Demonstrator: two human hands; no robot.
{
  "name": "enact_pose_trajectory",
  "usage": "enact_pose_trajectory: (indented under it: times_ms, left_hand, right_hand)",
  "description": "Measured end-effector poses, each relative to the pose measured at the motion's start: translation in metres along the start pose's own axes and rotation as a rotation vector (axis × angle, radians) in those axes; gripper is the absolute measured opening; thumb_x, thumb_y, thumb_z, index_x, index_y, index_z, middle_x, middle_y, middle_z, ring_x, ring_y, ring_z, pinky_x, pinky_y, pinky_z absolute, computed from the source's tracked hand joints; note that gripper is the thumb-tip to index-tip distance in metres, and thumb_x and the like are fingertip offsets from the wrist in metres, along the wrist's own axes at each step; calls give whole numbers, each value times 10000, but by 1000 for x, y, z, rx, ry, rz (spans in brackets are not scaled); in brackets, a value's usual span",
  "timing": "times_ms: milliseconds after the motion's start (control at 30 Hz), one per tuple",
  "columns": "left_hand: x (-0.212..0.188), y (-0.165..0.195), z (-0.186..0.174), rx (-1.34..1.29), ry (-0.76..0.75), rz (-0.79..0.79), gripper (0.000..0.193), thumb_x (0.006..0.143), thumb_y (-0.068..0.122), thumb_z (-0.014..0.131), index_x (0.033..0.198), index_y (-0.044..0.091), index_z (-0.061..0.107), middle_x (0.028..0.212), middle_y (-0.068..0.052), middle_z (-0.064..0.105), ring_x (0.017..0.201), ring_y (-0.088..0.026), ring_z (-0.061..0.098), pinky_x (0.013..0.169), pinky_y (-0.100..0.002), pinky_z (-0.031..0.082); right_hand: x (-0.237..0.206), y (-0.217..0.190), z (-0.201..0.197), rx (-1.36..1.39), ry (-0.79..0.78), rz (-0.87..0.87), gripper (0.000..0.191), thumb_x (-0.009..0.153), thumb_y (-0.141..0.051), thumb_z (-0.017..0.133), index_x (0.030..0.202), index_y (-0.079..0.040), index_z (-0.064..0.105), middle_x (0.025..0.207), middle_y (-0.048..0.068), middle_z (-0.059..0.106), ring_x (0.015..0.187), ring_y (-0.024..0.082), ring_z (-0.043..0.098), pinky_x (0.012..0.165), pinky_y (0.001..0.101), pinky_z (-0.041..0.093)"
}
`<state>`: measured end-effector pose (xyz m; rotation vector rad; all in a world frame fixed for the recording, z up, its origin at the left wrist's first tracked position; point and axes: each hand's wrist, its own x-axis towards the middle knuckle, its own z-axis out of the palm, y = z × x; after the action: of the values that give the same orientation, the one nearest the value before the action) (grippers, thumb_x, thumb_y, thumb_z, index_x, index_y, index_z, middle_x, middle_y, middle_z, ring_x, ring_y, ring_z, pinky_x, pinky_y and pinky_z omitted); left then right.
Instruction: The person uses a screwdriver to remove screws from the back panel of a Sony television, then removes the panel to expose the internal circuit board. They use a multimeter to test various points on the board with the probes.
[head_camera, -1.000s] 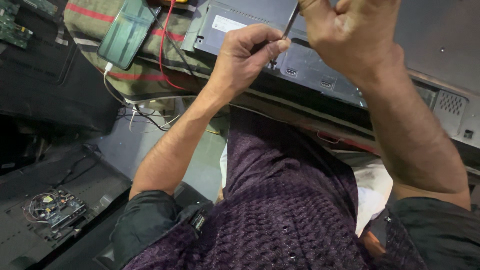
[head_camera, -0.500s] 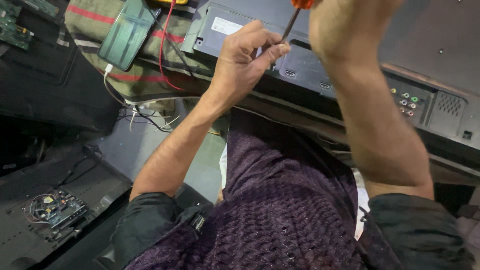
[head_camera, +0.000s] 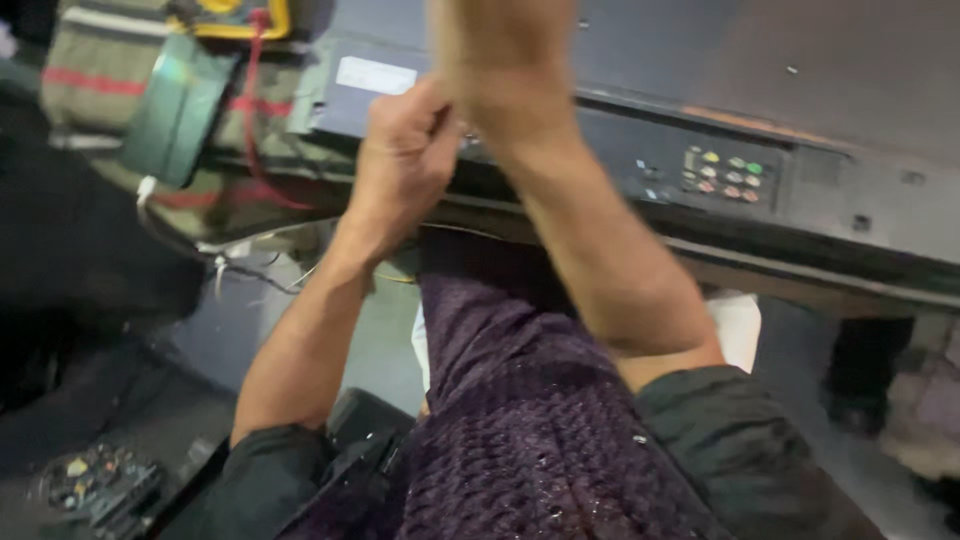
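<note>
— Both hands have shifted since the earlier frame: the right hand (head_camera: 500, 60) has climbed until its top is cut off by the picture's edge, and the screwdriver it held then can't be seen now. The view has also swung right, so more of the TV back (head_camera: 800, 100) shows.

— And the left hand (head_camera: 405, 160)?

— Curled in a loose fist, fingers pinched together right against the right wrist, at the TV's lower edge beside the white label (head_camera: 375, 75). Whether it grips a screw or the tool's tip I can't tell; the frame is blurred.

— What's the right hand holding?

— Can't tell; its fingers are out of view.

— Which step, then?

— I'd judge a screw near the label is being worked, left hand steadying. Next calls for keeping the tip seated and square while turning.

— Anything else nearby?

— Coloured sockets (head_camera: 725, 172) to the right, a green block (head_camera: 175, 110) and red lead (head_camera: 250, 120) on the left.
</note>
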<state>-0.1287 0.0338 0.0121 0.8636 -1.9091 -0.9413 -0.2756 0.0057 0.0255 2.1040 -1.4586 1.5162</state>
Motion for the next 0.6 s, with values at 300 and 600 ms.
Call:
enact_pose_trajectory:
  times_ms: [300,600]
  left_hand:
    - [5,10,15,5,70,63,37,1067,-13,682,1034,-28,687,715,-38,594,680,-61,484,612,-275,421]
    - [0,9,8,-62,-58,103,83,1135,1,575,1200,5,627,773,-15,539,689,-78,440,611,-283,396]
  right_hand:
    - [17,2,2,264,-222,28,204,871,-18,752,750,-140,644,561,-24,547,452,107,509,431,264,383]
    - [20,25,-2,232,-359,-42,195,870,-23,747,755,-142,643,567,-25,548,459,106,510,438,265,382]
